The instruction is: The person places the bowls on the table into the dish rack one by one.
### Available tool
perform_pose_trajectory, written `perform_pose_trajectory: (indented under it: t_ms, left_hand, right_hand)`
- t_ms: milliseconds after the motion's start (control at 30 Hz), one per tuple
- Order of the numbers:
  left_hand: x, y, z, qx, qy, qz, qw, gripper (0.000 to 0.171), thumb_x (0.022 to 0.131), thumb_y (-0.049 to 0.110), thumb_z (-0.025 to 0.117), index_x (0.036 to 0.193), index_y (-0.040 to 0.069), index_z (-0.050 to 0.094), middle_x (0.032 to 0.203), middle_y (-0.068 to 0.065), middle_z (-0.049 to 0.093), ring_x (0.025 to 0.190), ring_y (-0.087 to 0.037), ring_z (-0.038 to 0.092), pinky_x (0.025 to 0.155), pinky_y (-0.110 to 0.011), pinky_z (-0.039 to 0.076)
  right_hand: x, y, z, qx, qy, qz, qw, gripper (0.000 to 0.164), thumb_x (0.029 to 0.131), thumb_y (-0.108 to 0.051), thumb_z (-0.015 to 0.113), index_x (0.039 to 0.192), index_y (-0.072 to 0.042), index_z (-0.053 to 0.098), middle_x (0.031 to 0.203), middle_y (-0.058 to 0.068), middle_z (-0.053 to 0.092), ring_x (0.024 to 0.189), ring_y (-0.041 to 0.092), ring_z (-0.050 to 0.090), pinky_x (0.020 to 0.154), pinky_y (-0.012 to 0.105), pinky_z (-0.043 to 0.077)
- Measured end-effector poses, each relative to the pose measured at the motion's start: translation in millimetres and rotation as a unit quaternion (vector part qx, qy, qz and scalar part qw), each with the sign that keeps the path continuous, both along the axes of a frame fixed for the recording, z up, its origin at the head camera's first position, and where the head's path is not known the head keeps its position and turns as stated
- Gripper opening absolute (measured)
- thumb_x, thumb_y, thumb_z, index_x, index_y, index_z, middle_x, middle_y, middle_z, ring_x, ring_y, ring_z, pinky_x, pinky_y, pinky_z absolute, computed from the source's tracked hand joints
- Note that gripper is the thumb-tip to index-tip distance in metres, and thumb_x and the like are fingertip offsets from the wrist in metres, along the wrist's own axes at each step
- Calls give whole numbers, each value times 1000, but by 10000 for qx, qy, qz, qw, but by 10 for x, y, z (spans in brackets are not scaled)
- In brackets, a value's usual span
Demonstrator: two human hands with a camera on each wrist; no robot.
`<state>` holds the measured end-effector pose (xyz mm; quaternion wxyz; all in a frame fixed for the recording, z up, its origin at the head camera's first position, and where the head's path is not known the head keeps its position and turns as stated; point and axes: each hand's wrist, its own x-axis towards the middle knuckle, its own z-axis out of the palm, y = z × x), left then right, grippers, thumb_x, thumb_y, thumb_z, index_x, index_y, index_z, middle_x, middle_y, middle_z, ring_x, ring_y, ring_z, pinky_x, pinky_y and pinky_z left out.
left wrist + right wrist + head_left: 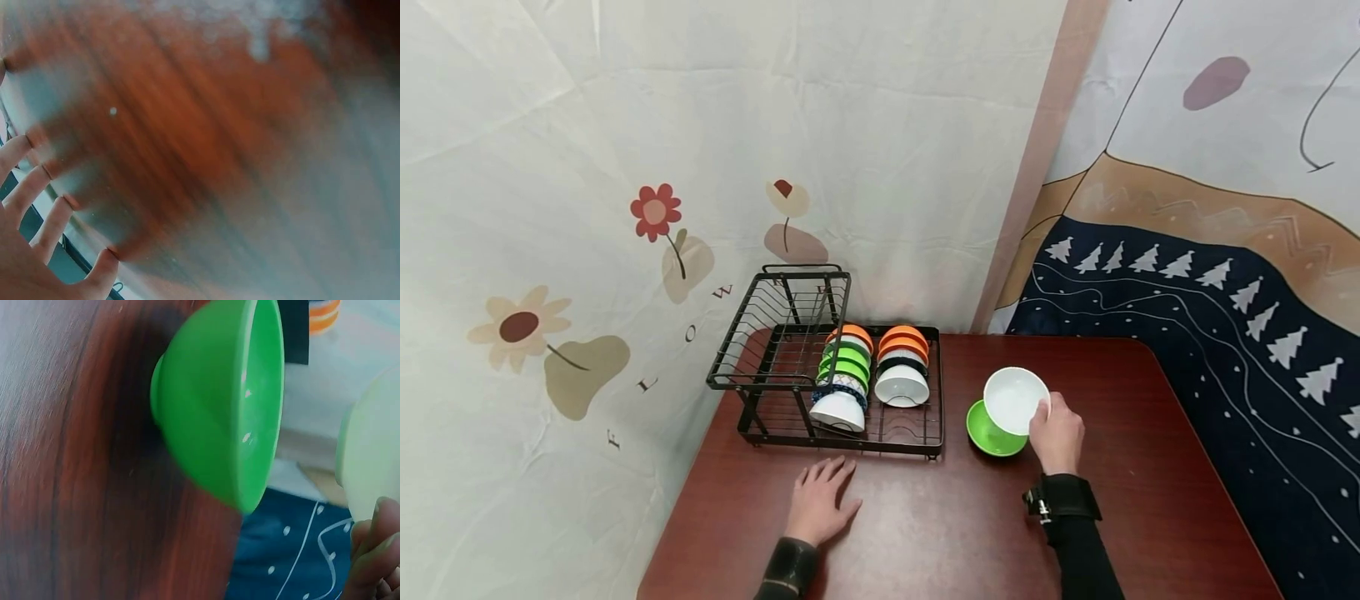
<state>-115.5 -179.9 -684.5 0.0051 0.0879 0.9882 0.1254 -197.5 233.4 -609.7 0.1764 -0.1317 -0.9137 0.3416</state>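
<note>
My right hand (1057,433) pinches the rim of a white bowl (1017,400), holding it tilted above a green bowl (996,432). The green bowl stands upright on the table; in the right wrist view the white bowl (375,450) is apart from the green bowl (212,400). Spread fingers of my left hand (818,504) rest on the table in front of the black dish rack (872,446), holding nothing. Two rows of bowls lean in the rack: orange, green, patterned and white (838,411) on the left, orange, dark-rimmed and white (902,387) on the right.
An upper wire basket (760,329) rises over the rack's left side. The reddish-brown table (940,533) extends to the right and the front. Behind it hang a pale flowered cloth (887,167) and a dark blue tree-patterned cloth (1210,358).
</note>
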Motion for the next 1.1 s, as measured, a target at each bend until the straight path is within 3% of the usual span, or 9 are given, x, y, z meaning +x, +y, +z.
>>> perform_pose_trajectory:
  t_ms: [200, 533, 933, 1100]
  left_hand:
    - [2, -2, -3, -18, -11, 5, 10000, 66, 95, 54, 78, 152, 23, 67, 160, -6, 63, 146, -38, 57, 122, -71, 44]
    - [-6, -14, -3, 10, -85, 11, 10000, 66, 95, 54, 78, 152, 24, 67, 160, -6, 63, 147, -38, 56, 123, -71, 43]
    - [-3, 10, -6, 45, 3, -1, 10000, 65, 95, 53, 78, 152, 23, 67, 158, -7, 64, 146, -38, 57, 123, -71, 43]
    - [6, 72, 112, 282, 191, -176, 9993, 58, 100, 47, 76, 150, 19, 68, 149, -9, 70, 139, -38, 65, 118, -67, 50]
  right_hand:
    - [-44, -291, 78, 50, 372, 238, 9990, 29, 109, -10, 53, 122, 13, 65, 108, 45, 72, 102, 67, 67, 87, 72, 56]
    - [-50, -788, 121, 255, 634, 1023, 9924, 23, 108, -5, 56, 118, 12, 68, 101, 40, 75, 89, 60, 71, 78, 67, 59]
    - [-79, -842, 109, 279, 715, 1026, 9918, 20, 107, -4, 58, 116, 11, 69, 100, 38, 76, 89, 57, 72, 77, 65, 61]
    - [-66, -839, 108, 249, 576, 1093, 9920, 22, 108, -4, 57, 118, 11, 69, 104, 38, 76, 91, 57, 73, 80, 66, 61]
